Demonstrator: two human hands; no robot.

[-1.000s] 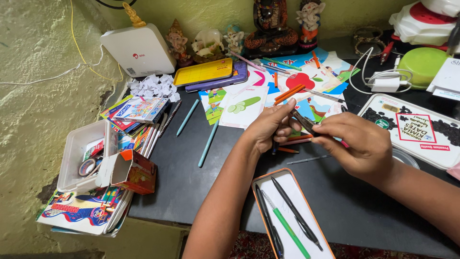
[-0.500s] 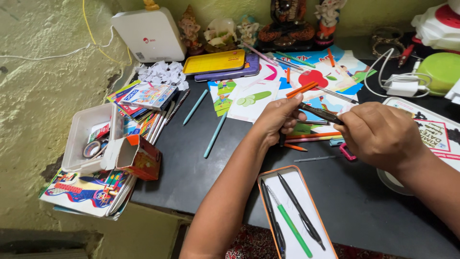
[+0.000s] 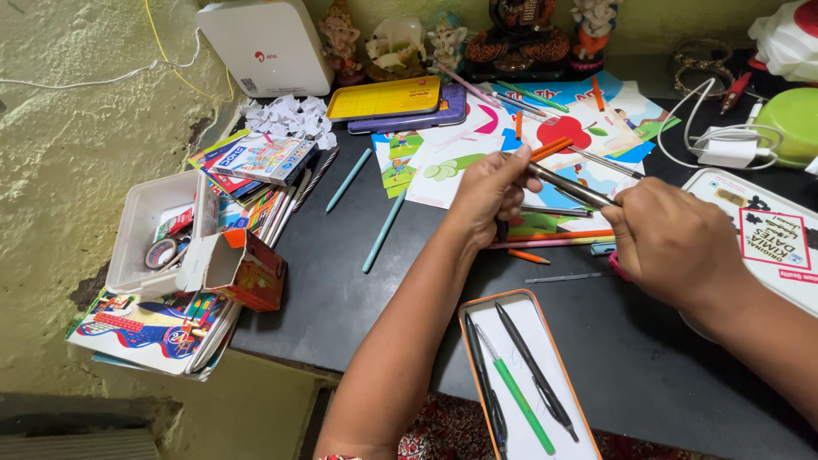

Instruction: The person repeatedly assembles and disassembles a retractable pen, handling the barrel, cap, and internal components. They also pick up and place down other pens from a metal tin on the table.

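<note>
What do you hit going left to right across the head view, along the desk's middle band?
White plastic box → orange carton → teal pencil → left hand → dark pen held in both hands → right hand → clear lidded food tray.

Soft, even light falls from above, a little toward 12 o'clock. The black desk shows a dull sheen but no hard glare. Shadows are faint: a soft one lies under the left hand and right hand. Focus is sharp throughout. Wide-angle stretch bends the wall at 9 o'clock.
</note>
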